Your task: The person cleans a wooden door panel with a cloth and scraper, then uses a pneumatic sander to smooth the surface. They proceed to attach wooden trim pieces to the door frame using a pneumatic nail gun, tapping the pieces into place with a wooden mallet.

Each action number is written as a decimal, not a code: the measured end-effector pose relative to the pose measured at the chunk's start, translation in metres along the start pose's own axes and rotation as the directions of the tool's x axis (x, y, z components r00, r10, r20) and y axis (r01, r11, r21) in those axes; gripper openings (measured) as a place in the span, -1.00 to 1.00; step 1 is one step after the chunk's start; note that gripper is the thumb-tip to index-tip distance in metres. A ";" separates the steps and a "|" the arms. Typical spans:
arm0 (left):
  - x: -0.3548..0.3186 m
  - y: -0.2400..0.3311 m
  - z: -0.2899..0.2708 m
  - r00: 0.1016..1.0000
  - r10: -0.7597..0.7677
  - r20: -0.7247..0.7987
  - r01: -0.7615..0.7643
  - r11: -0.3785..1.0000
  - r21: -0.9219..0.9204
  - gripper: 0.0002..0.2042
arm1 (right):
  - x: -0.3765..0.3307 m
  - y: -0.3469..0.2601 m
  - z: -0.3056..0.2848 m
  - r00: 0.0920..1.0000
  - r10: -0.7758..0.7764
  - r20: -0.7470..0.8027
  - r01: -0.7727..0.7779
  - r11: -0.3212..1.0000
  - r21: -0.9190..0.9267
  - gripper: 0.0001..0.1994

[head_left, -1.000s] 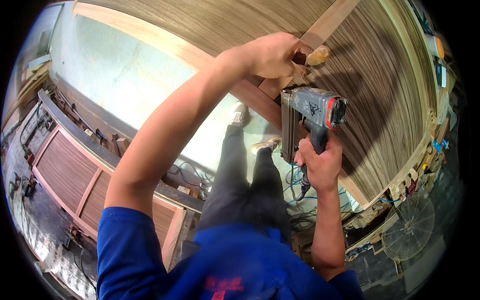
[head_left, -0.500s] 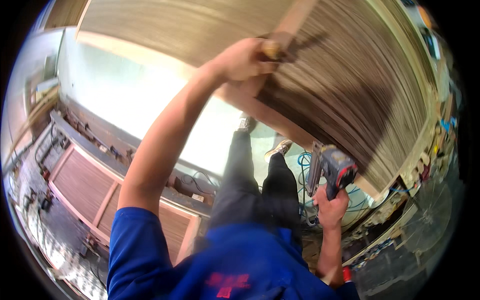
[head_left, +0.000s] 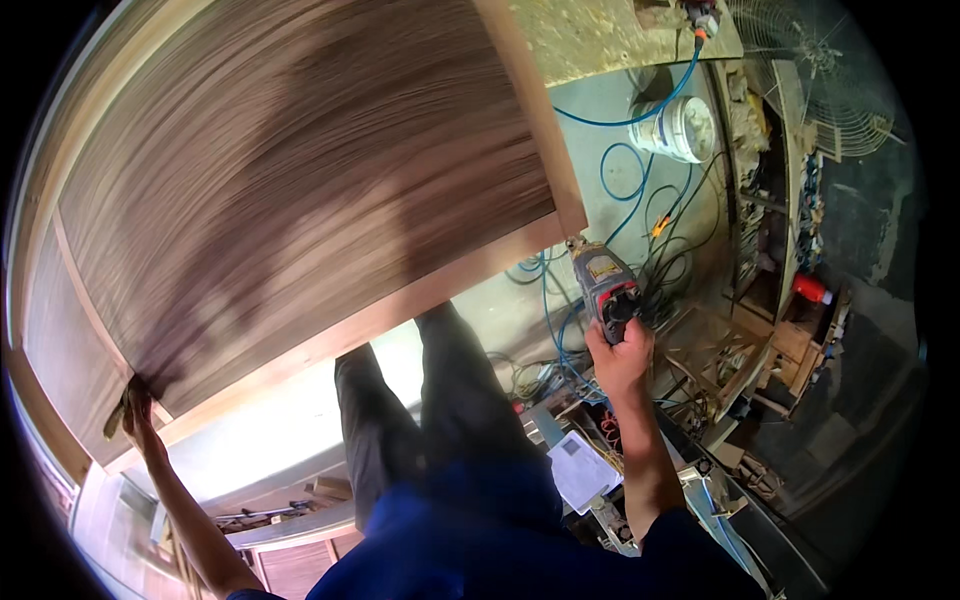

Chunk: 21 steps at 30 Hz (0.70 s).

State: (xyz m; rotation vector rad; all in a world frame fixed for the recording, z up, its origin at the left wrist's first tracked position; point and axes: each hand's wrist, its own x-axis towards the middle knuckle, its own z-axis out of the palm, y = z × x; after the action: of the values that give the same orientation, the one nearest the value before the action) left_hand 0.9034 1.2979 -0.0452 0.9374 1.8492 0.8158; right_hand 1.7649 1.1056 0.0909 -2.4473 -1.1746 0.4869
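Both hands grip: left hand (head_left: 135, 415) clasps wood panel (head_left: 300, 190), right hand (head_left: 620, 355) nail gun (head_left: 603, 283).

The big wooden panel (head_left: 300, 180) is smeared with motion blur, its grain streaked, and its upper and left parts run out of the frame. At the lower left, the left hand (head_left: 138, 415) grips something small I cannot make out. The fingers of the right hand (head_left: 620, 355) hide the nail gun (head_left: 605, 285) handle.
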 end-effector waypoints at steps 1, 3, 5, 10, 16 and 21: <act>-0.006 0.016 0.009 0.997 -0.040 -0.065 0.040 0.999 0.003 -0.51 | 0.012 0.007 -0.003 1.000 -0.013 0.006 0.013 1.000 0.002 -0.78; 0.006 0.010 -0.009 0.967 -0.087 -0.241 0.097 0.995 0.031 -0.54 | 0.034 0.027 -0.002 0.995 -0.043 0.087 0.044 0.999 0.000 -0.71; 0.008 0.014 -0.011 0.962 -0.141 -0.234 0.148 0.989 0.014 -0.57 | 0.048 0.028 0.000 0.987 -0.091 0.130 0.090 0.996 0.016 -0.67; 0.004 0.020 -0.021 0.961 -0.173 -0.217 0.177 0.984 -0.004 -0.54 | 0.070 0.014 -0.007 0.976 -0.098 0.194 0.080 0.992 0.098 -0.75; -0.001 0.022 -0.017 0.955 -0.163 -0.246 0.179 0.983 0.041 -0.54 | 0.083 0.012 -0.017 0.961 -0.042 0.272 0.011 0.994 0.111 -0.75; -0.007 0.025 -0.015 0.951 -0.167 -0.262 0.195 0.977 0.086 -0.50 | 0.085 0.004 -0.020 0.941 -0.038 0.335 0.009 0.996 0.087 -0.70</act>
State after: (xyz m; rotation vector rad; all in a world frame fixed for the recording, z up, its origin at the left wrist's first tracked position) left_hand 0.8984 1.3024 -0.0159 0.7425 2.1867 0.7527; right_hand 1.8274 1.1669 0.0943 -2.3342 -1.2814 0.9585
